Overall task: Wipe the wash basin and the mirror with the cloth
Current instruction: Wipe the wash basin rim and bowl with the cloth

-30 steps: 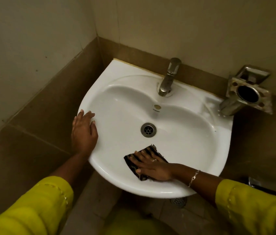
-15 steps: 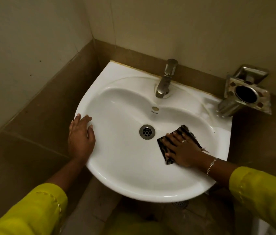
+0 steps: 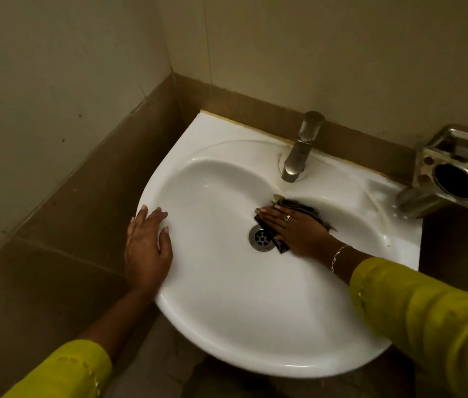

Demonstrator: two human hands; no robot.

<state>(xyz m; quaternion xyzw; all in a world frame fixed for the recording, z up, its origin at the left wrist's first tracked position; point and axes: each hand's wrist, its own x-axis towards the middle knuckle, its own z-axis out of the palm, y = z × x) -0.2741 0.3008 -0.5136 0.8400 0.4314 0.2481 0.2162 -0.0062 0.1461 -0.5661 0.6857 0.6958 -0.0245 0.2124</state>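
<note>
A white wash basin (image 3: 227, 311) is fixed in the corner of tiled walls. My right hand (image 3: 293, 228) lies flat inside the bowl, pressing a dark striped cloth (image 3: 299, 205) against the back slope, just right of the metal drain (image 3: 261, 239) and below the tap (image 3: 299, 150). Most of the cloth is hidden under the hand. My left hand (image 3: 146, 245) rests with fingers spread on the basin's left rim, holding nothing. No mirror is in view.
A metal wall holder (image 3: 454, 179) with a round opening juts out at the basin's right back corner. Brown tiles (image 3: 69, 219) line the lower walls, with pale wall above. The floor shows below the basin.
My right hand has swept the cloth from the bowl's front, round the right side, up to the back slope beside the drain. The left hand stays on the rim.
</note>
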